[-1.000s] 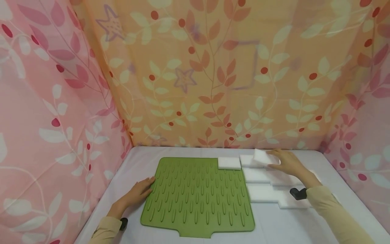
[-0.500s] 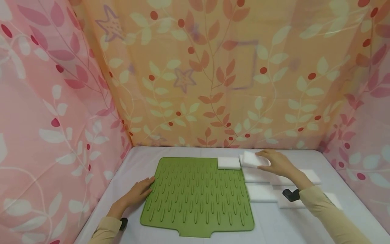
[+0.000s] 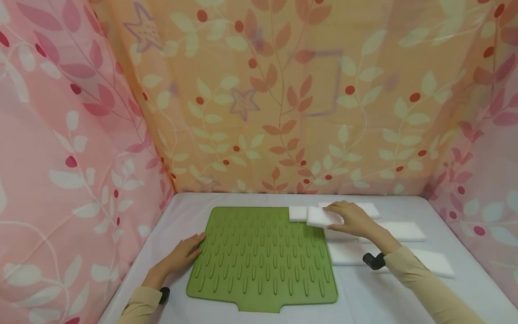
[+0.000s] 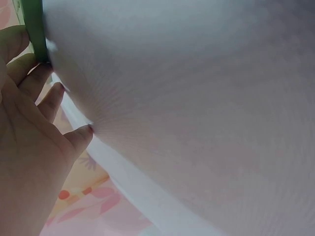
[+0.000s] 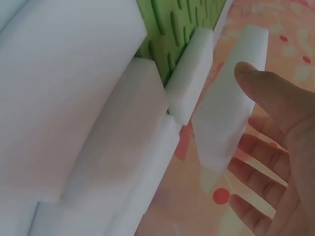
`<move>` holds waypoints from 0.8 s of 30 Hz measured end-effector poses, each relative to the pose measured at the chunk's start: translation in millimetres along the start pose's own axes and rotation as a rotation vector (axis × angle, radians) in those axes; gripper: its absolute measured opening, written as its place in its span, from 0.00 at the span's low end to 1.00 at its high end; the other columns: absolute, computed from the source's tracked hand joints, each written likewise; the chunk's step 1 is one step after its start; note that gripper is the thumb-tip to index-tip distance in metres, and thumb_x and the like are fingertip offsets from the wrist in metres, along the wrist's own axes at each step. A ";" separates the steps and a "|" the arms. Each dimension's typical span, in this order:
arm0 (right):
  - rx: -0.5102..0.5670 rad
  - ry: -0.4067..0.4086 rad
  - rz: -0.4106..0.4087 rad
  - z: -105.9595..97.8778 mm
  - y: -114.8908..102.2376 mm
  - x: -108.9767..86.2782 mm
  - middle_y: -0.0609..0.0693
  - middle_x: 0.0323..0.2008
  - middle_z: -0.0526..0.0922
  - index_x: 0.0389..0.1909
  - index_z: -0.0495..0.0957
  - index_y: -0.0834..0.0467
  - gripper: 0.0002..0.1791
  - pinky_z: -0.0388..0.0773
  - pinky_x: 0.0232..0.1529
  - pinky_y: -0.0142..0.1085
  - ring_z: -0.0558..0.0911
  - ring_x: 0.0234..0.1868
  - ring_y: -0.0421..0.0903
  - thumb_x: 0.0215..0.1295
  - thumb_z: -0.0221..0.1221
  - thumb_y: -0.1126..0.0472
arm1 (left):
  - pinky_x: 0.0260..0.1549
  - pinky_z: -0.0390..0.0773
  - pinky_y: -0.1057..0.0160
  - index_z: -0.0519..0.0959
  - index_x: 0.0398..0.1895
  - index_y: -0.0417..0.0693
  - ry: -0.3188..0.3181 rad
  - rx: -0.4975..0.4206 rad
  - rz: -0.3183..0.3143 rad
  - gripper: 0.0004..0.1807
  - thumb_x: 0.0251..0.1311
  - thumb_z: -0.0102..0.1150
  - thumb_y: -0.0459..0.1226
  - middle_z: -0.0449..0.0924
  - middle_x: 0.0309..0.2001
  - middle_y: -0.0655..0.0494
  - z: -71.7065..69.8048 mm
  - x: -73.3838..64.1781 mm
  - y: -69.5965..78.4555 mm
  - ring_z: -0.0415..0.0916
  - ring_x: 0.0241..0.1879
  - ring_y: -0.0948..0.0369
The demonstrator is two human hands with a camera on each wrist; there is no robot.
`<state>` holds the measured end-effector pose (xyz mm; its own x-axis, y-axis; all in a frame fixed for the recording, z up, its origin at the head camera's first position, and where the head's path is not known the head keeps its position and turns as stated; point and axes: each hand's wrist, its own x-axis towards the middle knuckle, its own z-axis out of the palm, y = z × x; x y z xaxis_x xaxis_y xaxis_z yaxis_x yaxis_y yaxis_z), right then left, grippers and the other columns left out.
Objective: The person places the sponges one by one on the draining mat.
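My right hand [image 3: 351,219] pinches a white foam block [image 3: 319,217] between thumb and fingers. In the right wrist view the held foam block [image 5: 229,98] is off the surface, apart from another white block [image 5: 192,73] that lies on the mat's far right corner. In the head view it overlaps that block [image 3: 296,213]. A green mat [image 3: 259,256] with raised oval ridges lies flat on the table. Its left edge is touched by the fingers of my left hand [image 3: 182,254]. In the left wrist view the left hand [image 4: 44,118] has its fingers spread, fingertips at the mat edge and the white cloth.
Several more white blocks [image 3: 398,231] lie in rows right of the mat, partly behind the right arm. White cloth [image 3: 352,297] covers the table. Patterned curtains [image 3: 259,112] stand behind it and on both sides.
My right hand has carried the foam block leftward, from over the rows of blocks to the mat's far right corner. The left hand stays at the mat's edge.
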<state>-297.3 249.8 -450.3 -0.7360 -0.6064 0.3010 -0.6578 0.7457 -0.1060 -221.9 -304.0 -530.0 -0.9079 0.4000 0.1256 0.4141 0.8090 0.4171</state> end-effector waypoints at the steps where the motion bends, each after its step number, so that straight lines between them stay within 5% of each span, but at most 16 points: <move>1: 0.001 -0.003 -0.004 1.2 -2.2 1.2 0.50 0.49 0.80 0.54 0.77 0.55 0.32 0.72 0.48 0.52 0.77 0.51 0.51 0.50 0.66 0.44 | 0.55 0.51 0.29 0.60 0.66 0.35 -0.001 -0.002 -0.001 0.28 0.65 0.50 0.36 0.62 0.65 0.37 0.0 0.3 -0.2 0.58 0.64 0.39; 24: 0.027 -0.095 -0.069 35.3 -34.7 15.4 0.48 0.48 0.79 0.54 0.77 0.53 0.31 0.70 0.48 0.50 0.76 0.50 0.49 0.50 0.66 0.43 | 0.57 0.48 0.29 0.60 0.67 0.37 -0.019 -0.031 -0.030 0.28 0.66 0.49 0.38 0.60 0.67 0.41 0.5 1.4 -0.1 0.56 0.66 0.41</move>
<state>-291.5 204.9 -475.5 -0.7000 -0.6803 0.2171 -0.7104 0.6945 -0.1143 -223.2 -303.3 -530.4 -0.9182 0.3845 0.0955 0.3846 0.8072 0.4478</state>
